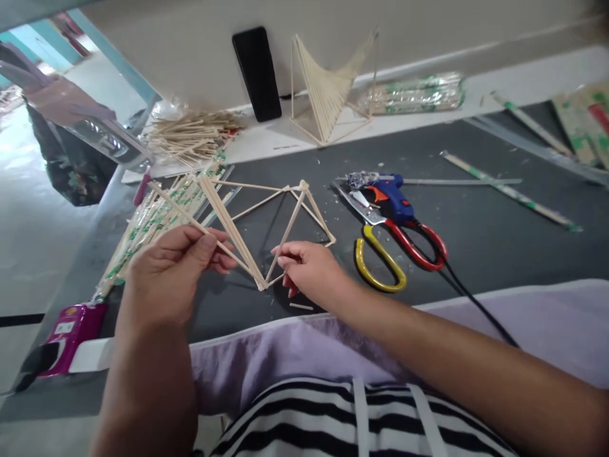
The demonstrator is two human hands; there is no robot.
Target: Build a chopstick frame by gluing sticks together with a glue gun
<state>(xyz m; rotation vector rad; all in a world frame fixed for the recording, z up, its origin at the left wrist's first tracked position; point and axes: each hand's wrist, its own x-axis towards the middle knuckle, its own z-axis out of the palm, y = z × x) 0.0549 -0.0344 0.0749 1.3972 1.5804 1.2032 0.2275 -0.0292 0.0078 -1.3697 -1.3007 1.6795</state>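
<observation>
A frame of thin wooden sticks [229,222] stands on the dark table, with several sticks lying side by side along its left edge. My left hand [176,263] pinches a loose wooden stick [183,212] between thumb and fingers. The stick's near end lies close to the frame's front corner; whether it touches is hard to tell. My right hand [307,270] grips a slanting stick of the frame [291,225] just above that corner. Right of the frame lie a blue glue gun [392,195] and scissors [373,219] with one yellow and one red handle.
At the back stand a finished-looking stick model [328,95] and a black phone [257,74], near a heap of loose sticks [190,135]. Wrapped sticks [143,238] lie at left, by a magenta device [76,336]. A cord [471,298] runs to the right.
</observation>
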